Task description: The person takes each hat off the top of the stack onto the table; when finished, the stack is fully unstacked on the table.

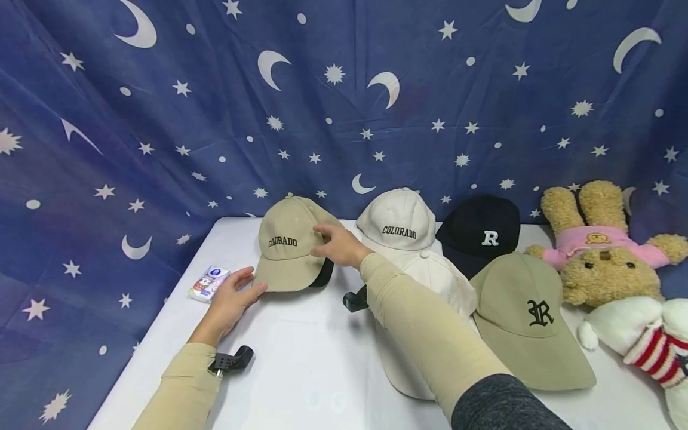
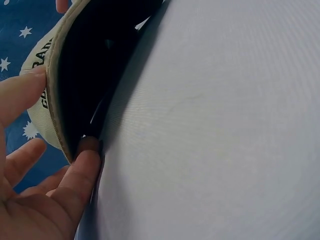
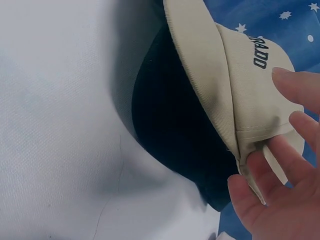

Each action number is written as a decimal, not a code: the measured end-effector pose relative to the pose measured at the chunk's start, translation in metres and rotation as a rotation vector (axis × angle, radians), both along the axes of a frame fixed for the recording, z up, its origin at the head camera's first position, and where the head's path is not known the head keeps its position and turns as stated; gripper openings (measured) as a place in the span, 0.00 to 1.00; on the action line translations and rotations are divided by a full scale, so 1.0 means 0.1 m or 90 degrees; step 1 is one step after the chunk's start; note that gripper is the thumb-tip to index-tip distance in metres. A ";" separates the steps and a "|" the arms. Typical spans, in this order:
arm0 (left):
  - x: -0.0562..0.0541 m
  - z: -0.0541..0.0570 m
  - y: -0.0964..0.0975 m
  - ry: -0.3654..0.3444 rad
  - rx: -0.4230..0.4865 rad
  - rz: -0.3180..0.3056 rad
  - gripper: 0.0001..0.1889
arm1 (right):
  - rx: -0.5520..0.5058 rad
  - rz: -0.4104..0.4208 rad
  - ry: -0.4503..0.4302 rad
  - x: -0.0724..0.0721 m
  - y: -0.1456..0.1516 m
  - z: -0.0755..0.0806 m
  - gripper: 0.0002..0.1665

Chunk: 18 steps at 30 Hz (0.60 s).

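Observation:
A beige cap (image 1: 288,239) lettered COLORADO sits over a dark cap (image 1: 323,275), whose brim shows under it. My left hand (image 1: 230,304) is at the front left of the beige brim. In the left wrist view its thumb (image 2: 27,92) lies at the upper brim edge, with a fingertip (image 2: 87,155) tucked below. From the right side, my right hand (image 1: 340,245) holds the beige cap: the right wrist view has the thumb (image 3: 295,87) at the crown and fingers curved round its lower rear edge. Much of the dark cap is hidden.
A small printed packet (image 1: 208,283) lies left of my left hand. To the right are a cream COLORADO cap (image 1: 399,218), another cream cap (image 1: 432,272), a black R cap (image 1: 481,230), an olive cap (image 1: 518,298), a teddy bear (image 1: 610,278) and a white plush (image 1: 626,322). A starry curtain (image 1: 333,119) hangs behind.

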<state>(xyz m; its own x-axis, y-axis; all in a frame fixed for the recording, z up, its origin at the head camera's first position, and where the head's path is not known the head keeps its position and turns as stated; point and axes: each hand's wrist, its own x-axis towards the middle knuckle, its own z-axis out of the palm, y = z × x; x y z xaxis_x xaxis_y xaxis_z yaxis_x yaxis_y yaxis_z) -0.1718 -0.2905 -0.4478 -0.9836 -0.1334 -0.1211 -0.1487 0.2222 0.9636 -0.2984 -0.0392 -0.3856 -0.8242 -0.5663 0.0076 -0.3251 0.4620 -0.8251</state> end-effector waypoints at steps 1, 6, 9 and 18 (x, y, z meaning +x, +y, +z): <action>0.00 0.00 0.00 0.000 -0.001 -0.001 0.39 | -0.004 -0.001 -0.002 0.00 0.00 0.00 0.37; 0.00 0.01 0.00 -0.009 -0.017 0.001 0.39 | -0.028 -0.016 -0.009 0.01 0.00 0.01 0.35; 0.00 0.02 -0.01 -0.022 -0.040 0.003 0.39 | -0.045 -0.021 -0.015 0.01 0.01 0.02 0.35; 0.01 0.01 -0.02 -0.020 -0.045 -0.019 0.41 | -0.078 -0.038 0.039 0.03 0.03 0.06 0.43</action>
<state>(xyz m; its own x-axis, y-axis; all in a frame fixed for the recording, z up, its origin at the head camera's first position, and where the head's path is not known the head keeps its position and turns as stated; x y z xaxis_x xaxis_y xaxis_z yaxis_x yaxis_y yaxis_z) -0.1705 -0.2930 -0.4466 -0.9831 -0.1141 -0.1434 -0.1714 0.2947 0.9401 -0.2956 -0.0363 -0.3796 -0.8526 -0.5074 0.1251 -0.3512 0.3791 -0.8561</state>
